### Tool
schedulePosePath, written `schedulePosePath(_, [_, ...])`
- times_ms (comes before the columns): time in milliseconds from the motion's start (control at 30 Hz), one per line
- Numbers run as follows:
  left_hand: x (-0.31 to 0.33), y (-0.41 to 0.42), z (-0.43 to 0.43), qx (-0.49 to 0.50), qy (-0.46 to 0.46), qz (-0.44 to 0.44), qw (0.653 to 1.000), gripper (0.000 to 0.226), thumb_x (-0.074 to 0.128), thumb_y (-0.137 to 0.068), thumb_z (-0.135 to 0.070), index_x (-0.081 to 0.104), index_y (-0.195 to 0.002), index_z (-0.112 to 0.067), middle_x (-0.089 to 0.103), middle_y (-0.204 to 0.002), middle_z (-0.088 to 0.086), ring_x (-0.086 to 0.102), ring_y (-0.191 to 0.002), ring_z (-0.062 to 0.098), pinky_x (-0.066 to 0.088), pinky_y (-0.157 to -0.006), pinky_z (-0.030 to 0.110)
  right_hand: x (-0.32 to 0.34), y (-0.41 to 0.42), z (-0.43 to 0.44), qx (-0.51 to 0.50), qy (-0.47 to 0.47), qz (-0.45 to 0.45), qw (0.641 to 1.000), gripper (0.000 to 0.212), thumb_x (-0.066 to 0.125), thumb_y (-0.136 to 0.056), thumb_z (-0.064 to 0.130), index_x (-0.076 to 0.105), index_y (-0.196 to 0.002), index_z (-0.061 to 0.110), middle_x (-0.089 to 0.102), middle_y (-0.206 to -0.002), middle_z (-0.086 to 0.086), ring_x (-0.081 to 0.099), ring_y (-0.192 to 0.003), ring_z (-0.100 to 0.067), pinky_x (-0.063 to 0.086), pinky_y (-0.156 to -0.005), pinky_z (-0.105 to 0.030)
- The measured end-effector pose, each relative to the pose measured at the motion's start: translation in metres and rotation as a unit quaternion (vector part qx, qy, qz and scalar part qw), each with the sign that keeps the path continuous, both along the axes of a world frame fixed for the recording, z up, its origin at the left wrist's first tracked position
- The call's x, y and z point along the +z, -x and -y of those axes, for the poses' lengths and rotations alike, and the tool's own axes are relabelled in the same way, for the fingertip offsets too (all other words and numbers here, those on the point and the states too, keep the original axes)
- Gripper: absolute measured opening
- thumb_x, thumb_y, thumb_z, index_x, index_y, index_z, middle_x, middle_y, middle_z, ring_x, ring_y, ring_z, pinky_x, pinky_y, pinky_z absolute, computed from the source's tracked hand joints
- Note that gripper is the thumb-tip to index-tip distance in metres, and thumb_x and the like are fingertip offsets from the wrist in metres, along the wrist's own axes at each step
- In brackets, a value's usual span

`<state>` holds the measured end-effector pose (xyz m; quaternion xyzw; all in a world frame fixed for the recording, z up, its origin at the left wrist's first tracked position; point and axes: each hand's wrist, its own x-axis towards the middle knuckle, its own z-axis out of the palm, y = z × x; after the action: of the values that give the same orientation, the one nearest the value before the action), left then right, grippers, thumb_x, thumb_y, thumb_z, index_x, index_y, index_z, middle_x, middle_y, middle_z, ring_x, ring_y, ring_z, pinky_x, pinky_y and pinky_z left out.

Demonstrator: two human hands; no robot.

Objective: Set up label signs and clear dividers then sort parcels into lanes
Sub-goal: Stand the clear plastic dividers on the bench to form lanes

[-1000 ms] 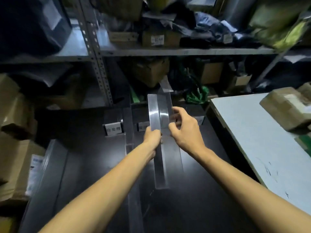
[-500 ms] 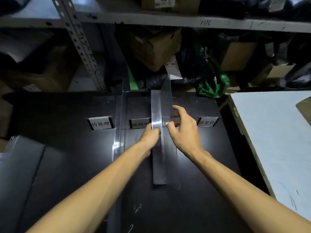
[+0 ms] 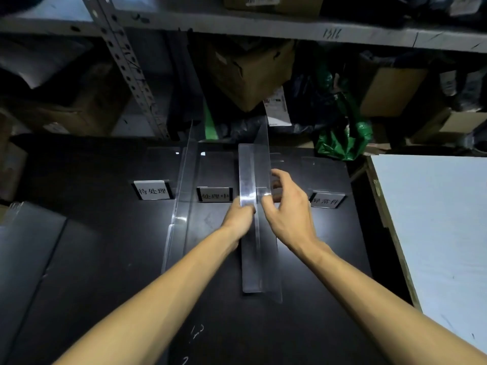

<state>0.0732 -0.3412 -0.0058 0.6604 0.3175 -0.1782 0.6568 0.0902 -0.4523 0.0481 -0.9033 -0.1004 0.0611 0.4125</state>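
The left grip (image 3: 238,217) clasps the flat foot of the divider (image 3: 250,169), with its fingers curled over the foot's left edge. The right grip (image 3: 287,206) pinches the upright wall, thumb on the near face and fingers (image 3: 275,184) showing through the clear plastic behind it. The split looks deliberate: one grip can press and steer the foot on the desk (image 3: 105,259) while the other stops the thin wall from leaning.

The divider appears to sit on the desk. It runs from the far edge beyond both grips, between them, and back toward the person.

The mid sign (image 3: 214,196) stands just left of the left grip and the right sign (image 3: 326,200) just right of the right grip. The divider therefore falls between the two labels, which suits a lane border. Further left of the left grip, the left divider (image 3: 184,185) stands upright between the mid sign and the left sign (image 3: 152,191), roughly parallel to the held one.

I judge this to be the squaring of the second border, with the sorting not yet begun. Boxes (image 3: 250,72) wait on the shelf (image 3: 263,27) beyond the grips.

The plastic is smooth and stiff, so it should slide easily. A careless shove to the right could knock the right sign.
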Motion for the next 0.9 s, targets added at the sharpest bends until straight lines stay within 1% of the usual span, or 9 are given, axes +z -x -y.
schedulePosePath(100, [-0.007,-0.006,-0.002,-0.011,-0.024,0.010,1.000,0.034,0.044,-0.095,-0.023,0.060,-0.124,-0.029,0.069,-0.115,0.002,0.065,-0.105,0.020,0.053,-0.095,0.039,-0.008,-0.009,-0.011,-0.007,0.012,-0.003,1.000,0.051,0.056,-0.088,0.019,0.044,-0.137,0.022,0.063,-0.117,0.002,0.065,-0.094,-0.016,0.053,-0.087,-0.043])
schedulePosePath(167, [-0.018,-0.006,-0.007,-0.040,-0.116,0.006,0.992,0.032,0.042,-0.095,-0.025,0.063,-0.119,-0.026,0.061,-0.125,0.009,0.058,-0.115,0.030,0.047,-0.103,0.044,-0.016,-0.012,-0.020,-0.006,0.025,-0.006,1.000,0.050,0.055,-0.089,0.019,0.043,-0.137,0.021,0.064,-0.119,-0.001,0.065,-0.096,-0.019,0.052,-0.087,-0.042])
schedulePosePath(267, [-0.029,0.002,-0.009,-0.166,-0.224,0.012,0.960,0.034,0.039,-0.094,-0.016,0.063,-0.112,-0.032,0.049,-0.135,0.006,0.037,-0.128,0.033,0.032,-0.110,0.034,-0.028,-0.016,-0.029,0.002,0.056,-0.025,0.998,0.052,0.052,-0.093,0.015,0.037,-0.143,0.017,0.059,-0.130,-0.007,0.062,-0.108,-0.027,0.050,-0.090,-0.039])
schedulePosePath(400, [-0.035,0.005,-0.017,-0.244,-0.215,0.016,0.945,0.034,0.038,-0.086,-0.014,0.050,-0.096,-0.043,0.057,-0.114,-0.006,0.039,-0.113,0.024,0.033,-0.102,0.027,-0.034,-0.018,-0.033,-0.001,0.068,-0.019,0.998,0.050,0.049,-0.094,0.014,0.038,-0.143,0.016,0.058,-0.131,-0.008,0.061,-0.110,-0.030,0.046,-0.089,-0.037])
schedulePosePath(467, [-0.034,0.005,-0.023,-0.248,-0.203,-0.007,0.947,0.050,0.037,-0.079,-0.014,0.051,-0.114,-0.047,0.052,-0.119,0.002,0.040,-0.114,0.028,0.034,-0.108,0.033,-0.034,-0.019,-0.032,0.000,0.074,-0.016,0.997,0.050,0.048,-0.094,0.013,0.038,-0.143,0.016,0.058,-0.131,-0.009,0.060,-0.112,-0.031,0.046,-0.090,-0.038])
schedulePosePath(600, [-0.036,0.006,-0.024,-0.239,-0.207,0.001,0.949,0.087,0.035,-0.074,-0.007,0.022,-0.141,-0.061,0.049,-0.126,0.006,0.039,-0.117,0.030,0.035,-0.113,0.040,-0.031,-0.026,-0.029,0.010,0.051,-0.051,0.997,0.051,0.049,-0.098,0.017,0.035,-0.146,0.016,0.056,-0.135,-0.009,0.058,-0.118,-0.027,0.047,-0.100,-0.044])
schedulePosePath(700, [-0.032,0.005,-0.018,-0.226,-0.194,0.046,0.954,0.087,0.037,-0.080,-0.002,0.018,-0.147,-0.055,0.049,-0.134,0.006,0.037,-0.125,0.029,0.035,-0.113,0.039,-0.025,-0.026,-0.025,0.014,0.045,-0.065,0.997,0.051,0.050,-0.098,0.022,0.035,-0.146,0.016,0.054,-0.137,-0.009,0.059,-0.118,-0.026,0.047,-0.100,-0.046])
schedulePosePath(800, [-0.029,0.010,-0.015,-0.250,-0.203,0.062,0.945,0.085,0.042,-0.080,0.000,0.018,-0.154,-0.035,0.031,-0.157,0.002,0.021,-0.146,0.027,0.024,-0.119,0.043,-0.015,-0.019,-0.021,0.024,0.073,-0.054,0.996,0.047,0.050,-0.095,0.023,0.042,-0.141,0.017,0.054,-0.136,-0.007,0.061,-0.114,-0.024,0.047,-0.100,-0.042])
schedulePosePath(900, [-0.020,0.015,-0.019,-0.259,-0.203,0.058,0.943,0.078,0.047,-0.085,-0.007,0.020,-0.154,-0.030,0.026,-0.160,0.006,0.022,-0.147,0.029,0.026,-0.118,0.045,-0.001,-0.010,-0.019,0.031,0.091,-0.041,0.995,0.035,0.051,-0.094,0.021,0.054,-0.129,0.015,0.059,-0.128,-0.005,0.063,-0.108,-0.022,0.048,-0.096,-0.038])
